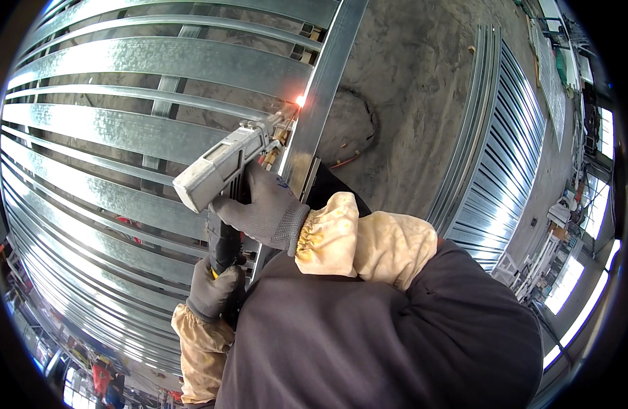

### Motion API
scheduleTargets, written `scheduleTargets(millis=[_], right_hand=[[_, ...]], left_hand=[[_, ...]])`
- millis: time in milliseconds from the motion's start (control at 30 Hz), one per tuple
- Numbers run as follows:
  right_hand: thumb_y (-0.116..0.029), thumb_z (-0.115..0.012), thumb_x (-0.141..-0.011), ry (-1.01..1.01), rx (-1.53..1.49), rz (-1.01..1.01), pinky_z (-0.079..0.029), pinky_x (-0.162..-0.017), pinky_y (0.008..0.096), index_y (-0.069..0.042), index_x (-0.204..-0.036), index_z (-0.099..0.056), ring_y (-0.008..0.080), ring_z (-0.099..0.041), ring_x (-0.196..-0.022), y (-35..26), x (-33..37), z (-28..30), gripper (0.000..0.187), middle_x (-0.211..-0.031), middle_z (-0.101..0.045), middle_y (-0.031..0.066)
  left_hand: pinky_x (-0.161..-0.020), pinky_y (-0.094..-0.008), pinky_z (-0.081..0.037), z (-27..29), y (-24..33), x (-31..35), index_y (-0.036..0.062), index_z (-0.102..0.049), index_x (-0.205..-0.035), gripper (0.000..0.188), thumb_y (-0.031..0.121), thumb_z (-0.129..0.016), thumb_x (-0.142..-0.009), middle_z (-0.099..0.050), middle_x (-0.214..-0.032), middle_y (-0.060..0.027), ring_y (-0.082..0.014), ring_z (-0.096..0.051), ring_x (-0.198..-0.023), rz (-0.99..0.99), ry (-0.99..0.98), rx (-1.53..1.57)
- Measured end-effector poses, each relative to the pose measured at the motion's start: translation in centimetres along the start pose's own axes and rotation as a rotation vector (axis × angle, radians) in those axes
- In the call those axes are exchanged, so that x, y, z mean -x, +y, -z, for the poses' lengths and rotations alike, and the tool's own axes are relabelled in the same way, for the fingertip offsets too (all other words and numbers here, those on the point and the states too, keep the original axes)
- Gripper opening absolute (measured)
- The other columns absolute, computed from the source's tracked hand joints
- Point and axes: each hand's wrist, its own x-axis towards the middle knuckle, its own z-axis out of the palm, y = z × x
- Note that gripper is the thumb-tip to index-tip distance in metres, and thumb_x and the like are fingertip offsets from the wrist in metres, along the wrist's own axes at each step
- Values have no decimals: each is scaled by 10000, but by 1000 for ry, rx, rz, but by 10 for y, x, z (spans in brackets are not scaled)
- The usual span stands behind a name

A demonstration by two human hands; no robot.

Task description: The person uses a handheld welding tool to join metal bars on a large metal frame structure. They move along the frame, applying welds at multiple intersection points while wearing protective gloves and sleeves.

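My right hand (266, 208), in a grey knit glove, is wrapped round the black grip of a boxy pale-grey welding gun (218, 163). The gun's nozzle points away to the upper right. A bright orange-white glow (300, 101) burns at its tip, against the inner edge of a long galvanized side rail (325, 75), where a cross slat (171, 63) meets it. Lower down, my left hand (215, 293), gloved the same way, is closed round the black lower end of the gun or its cable; the exact part is partly hidden by the fingers.
Rows of shiny metal slats (123, 129) spread across the left. A dark cable (374, 123) curves over the concrete floor (409, 88) beyond the rail. A stack of slatted metal panels (498, 150) lies to the right. Windows (566, 283) and cluttered equipment line the far right.
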Motion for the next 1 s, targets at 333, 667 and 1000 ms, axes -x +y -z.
scheduleTargets(millis=[333, 667, 1000], right_hand=[[-110, -670, -851, -24, -1, -21, -546, -822, 332, 11, -1131, -567, 174, -659, -889, 8, -3, -1, 322, -976, -664, 98], [-110, -668, -842, -22, 20, 39, -546, -816, 335, 16, -1094, -572, 170, -663, -897, 3, -3, 1, 298, -963, -666, 106], [-119, -664, -840, -9, -2, 57, -556, -773, 328, 23, -1096, -568, 168, -671, -844, 3, -2, 0, 308, -929, -666, 99]], left_hand=[[-530, -228, -432, -6, 4, 1, -35, -634, -1055, 819, 689, -786, -703, -606, -735, 8, -76, -544, -592, 20, 39, -7], [-579, -234, -439, -5, 5, 1, -24, -638, -1054, 813, 693, -778, -698, -616, -777, 6, -82, -554, -645, 10, 38, -34], [-633, -235, -460, -1, -2, 0, -19, -628, -1075, 705, 595, -784, -766, -639, -850, 0, -77, -565, -711, -18, 2, -10]])
